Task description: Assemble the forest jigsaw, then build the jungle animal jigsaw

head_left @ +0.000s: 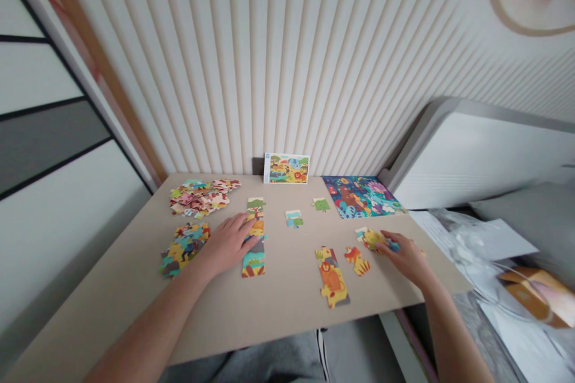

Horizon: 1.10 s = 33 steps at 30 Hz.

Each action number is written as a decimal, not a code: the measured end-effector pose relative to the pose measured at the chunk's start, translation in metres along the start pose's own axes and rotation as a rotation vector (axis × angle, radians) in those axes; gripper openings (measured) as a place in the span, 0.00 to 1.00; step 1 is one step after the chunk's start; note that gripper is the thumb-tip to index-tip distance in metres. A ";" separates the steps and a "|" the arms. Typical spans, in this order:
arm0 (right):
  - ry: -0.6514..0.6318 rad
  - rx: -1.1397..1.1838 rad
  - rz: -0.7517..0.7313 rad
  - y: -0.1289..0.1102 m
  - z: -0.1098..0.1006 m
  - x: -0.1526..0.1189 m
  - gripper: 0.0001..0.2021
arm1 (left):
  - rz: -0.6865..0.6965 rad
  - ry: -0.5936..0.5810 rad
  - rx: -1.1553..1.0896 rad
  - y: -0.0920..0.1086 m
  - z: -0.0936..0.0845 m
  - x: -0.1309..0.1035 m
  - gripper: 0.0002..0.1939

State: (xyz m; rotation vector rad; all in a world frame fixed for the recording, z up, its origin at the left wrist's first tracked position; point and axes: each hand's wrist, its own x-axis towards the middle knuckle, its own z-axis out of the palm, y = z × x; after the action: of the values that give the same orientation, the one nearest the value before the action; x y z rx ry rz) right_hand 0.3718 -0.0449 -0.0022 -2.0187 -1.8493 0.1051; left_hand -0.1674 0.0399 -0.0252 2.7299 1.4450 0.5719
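My left hand (230, 244) lies with its fingers stretched out over a vertical strip of joined puzzle pieces (254, 264), covering part of its middle. On the right side of the table, the fingers of my right hand (406, 258) are drawn together on a small group of puzzle pieces (369, 238); the hand partly hides them. Left of that hand are an orange-and-yellow puzzle piece (358, 261) and a joined lion section (332, 278). A blue-and-green puzzle piece (294, 219) and a green puzzle piece (321, 204) lie apart near the table's middle.
Two heaps of puzzle pieces, one farther back (200, 198) and one nearer (184, 248), lie at left. A picture card (286, 169) leans on the ribbed wall. A dark-blue picture sheet (363, 196) lies at back right. Beside the table is a bed with clutter (507, 245).
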 end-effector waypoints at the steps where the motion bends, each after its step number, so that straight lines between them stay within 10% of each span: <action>1: -0.003 -0.003 -0.010 0.000 0.003 -0.005 0.28 | 0.001 0.002 -0.005 0.000 0.000 0.000 0.27; 33: 0.053 0.475 0.238 -0.003 0.012 -0.038 0.27 | 0.005 -0.014 -0.001 -0.009 0.008 0.000 0.29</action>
State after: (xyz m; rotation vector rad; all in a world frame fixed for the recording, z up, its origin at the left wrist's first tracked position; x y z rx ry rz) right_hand 0.3602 -0.0784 -0.0197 -1.8644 -1.3800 0.5020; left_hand -0.1724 0.0464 -0.0343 2.7311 1.4352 0.5522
